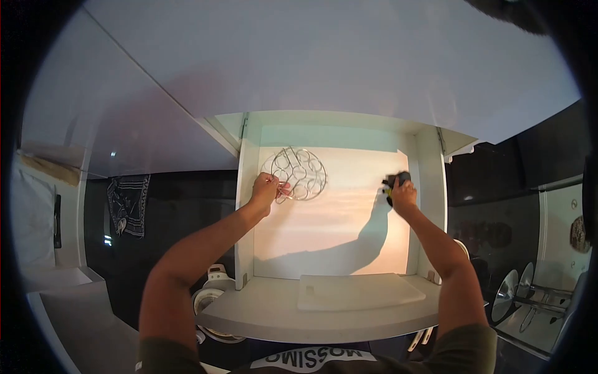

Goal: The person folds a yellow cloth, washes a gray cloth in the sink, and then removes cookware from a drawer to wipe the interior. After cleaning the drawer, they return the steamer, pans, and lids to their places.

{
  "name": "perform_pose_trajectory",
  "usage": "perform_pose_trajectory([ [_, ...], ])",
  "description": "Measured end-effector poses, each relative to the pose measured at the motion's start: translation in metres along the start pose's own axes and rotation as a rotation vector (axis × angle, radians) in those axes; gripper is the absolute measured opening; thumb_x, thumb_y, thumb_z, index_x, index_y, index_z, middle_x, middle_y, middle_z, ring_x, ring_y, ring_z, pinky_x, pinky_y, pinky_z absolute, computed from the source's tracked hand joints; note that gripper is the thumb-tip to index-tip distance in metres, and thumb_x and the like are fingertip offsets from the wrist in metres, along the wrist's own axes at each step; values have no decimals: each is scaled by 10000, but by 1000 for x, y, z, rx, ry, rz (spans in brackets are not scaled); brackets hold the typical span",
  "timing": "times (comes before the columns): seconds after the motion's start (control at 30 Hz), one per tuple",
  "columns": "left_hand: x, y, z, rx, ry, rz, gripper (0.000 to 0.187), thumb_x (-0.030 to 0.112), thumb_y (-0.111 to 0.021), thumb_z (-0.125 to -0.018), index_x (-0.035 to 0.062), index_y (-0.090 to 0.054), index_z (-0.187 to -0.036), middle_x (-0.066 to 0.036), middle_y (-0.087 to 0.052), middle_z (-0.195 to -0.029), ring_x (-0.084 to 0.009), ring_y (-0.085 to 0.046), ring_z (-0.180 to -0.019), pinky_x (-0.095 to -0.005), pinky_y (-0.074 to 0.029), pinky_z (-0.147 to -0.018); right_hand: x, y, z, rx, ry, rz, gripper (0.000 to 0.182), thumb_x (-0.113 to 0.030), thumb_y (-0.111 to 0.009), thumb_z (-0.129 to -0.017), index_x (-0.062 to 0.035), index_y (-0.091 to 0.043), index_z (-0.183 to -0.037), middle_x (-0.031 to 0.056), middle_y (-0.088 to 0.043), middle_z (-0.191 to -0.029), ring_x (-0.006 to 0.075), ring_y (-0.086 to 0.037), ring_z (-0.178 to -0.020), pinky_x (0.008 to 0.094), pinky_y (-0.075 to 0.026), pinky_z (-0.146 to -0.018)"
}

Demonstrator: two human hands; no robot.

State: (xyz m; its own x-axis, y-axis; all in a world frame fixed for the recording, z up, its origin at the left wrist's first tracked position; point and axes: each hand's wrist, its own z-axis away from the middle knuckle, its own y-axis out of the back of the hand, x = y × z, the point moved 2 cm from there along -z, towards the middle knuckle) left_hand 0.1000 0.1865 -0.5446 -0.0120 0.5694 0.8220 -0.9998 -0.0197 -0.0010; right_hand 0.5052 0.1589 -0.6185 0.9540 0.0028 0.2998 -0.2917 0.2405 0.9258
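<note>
My left hand (pixel 266 190) grips the edge of a round silver wire trivet (pixel 301 173) made of looped rings. The trivet hangs over the left side of an open white drawer (pixel 249 218), tilted. On the right side of the drawer, my right hand (pixel 406 194) is closed round a small black object with a yellow part (pixel 395 181). It is blurred and partly covered by my fingers, so its kind cannot be made out. Shadows of my arm fall across the pale drawer bottom (pixel 317 227).
A flat white board (pixel 361 293) lies along the drawer's near edge. Below left stands a light-coloured pot (pixel 208 301). A dark patterned cloth (pixel 128 202) is on the left. Glass lids (pixel 505 295) stand in a rack at right. Large pale panels (pixel 299 62) fill the top.
</note>
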Motion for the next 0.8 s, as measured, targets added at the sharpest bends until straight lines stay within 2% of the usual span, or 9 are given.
perform_pose_trajectory([
  [0.23,-51,-20,-55,143,-34,288,64,67,-451,-908,17,-426,-941,-171,-620,-780,-226,-638,-637,-312,-494,-511,-25,14,94,-97,478,-117,471,-74,-521,-774,-37,-474,-1240,270,-423,-1115,354,-581,-869,410,-535,-653],
  [0.33,-74,-7,-91,38,-93,381,93,67,-454,-904,7,-447,-975,-150,-601,-772,-212,-626,-619,-312,-503,-525,-3,10,51,110,304,-133,541,-88,-566,-743,-126,-461,-1272,218,-434,-1167,322,-585,-874,399,-523,-683],
  [0.5,-72,-3,-65,349,-75,-211,265,54,-588,-819,-32,-474,-1042,-139,-578,-863,-267,-593,-798,-354,-475,-714,-4,25,51,192,361,-99,359,-137,-541,-797,-122,-550,-1156,164,-477,-1051,297,-536,-964,360,-514,-751],
  [0.57,-65,-32,6,347,-767,-644,338,70,-645,-783,-27,-488,-1066,-141,-572,-951,-262,-542,-938,-355,-432,-799,-7,29,80,227,621,-49,365,-162,-541,-800,-130,-548,-1164,169,-456,-1097,303,-523,-978,370,-499,-786],
  [0.6,-75,-47,36,83,-758,-663,375,108,-676,-778,3,-499,-1093,-121,-559,-1048,-238,-522,-959,-342,-426,-822,-10,24,98,291,764,-76,382,-172,-547,-795,-137,-543,-1176,167,-443,-1125,307,-519,-980,377,-492,-797],
  [0.67,-75,-89,110,-687,-158,-545,409,129,-679,-805,71,-487,-1162,-52,-514,-1200,-146,-520,-982,-263,-463,-707,-15,5,127,114,881,-400,324,-179,-561,-777,-181,-606,-1097,124,-434,-1152,294,-516,-984,393,-490,-793],
  [0.7,-62,-103,146,-967,-221,-594,434,177,-687,-810,65,-488,-1180,-77,-497,-1241,-190,-505,-1072,-278,-457,-801,-12,12,142,112,1005,-316,276,-177,-577,-760,-189,-638,-1029,110,-450,-1138,291,-515,-985,396,-482,-805],
  [0.73,-70,-107,165,-1118,-783,-489,543,269,-673,-822,37,-435,-1251,-139,-463,-1279,-274,-459,-1158,-351,-410,-933,-6,20,151,115,1128,-225,232,-175,-594,-743,-197,-670,-961,97,-465,-1123,288,-514,-986,399,-473,-817],
  [0.8,-46,-120,190,-1308,-523,-849,689,364,-624,-843,13,-311,-1345,-203,-423,-1303,-347,-398,-1215,-404,-339,-1016,7,19,145,-112,1132,-402,173,-157,-616,-722,-205,-697,-867,93,-479,-1115,294,-505,-1002,389,-453,-854],
])
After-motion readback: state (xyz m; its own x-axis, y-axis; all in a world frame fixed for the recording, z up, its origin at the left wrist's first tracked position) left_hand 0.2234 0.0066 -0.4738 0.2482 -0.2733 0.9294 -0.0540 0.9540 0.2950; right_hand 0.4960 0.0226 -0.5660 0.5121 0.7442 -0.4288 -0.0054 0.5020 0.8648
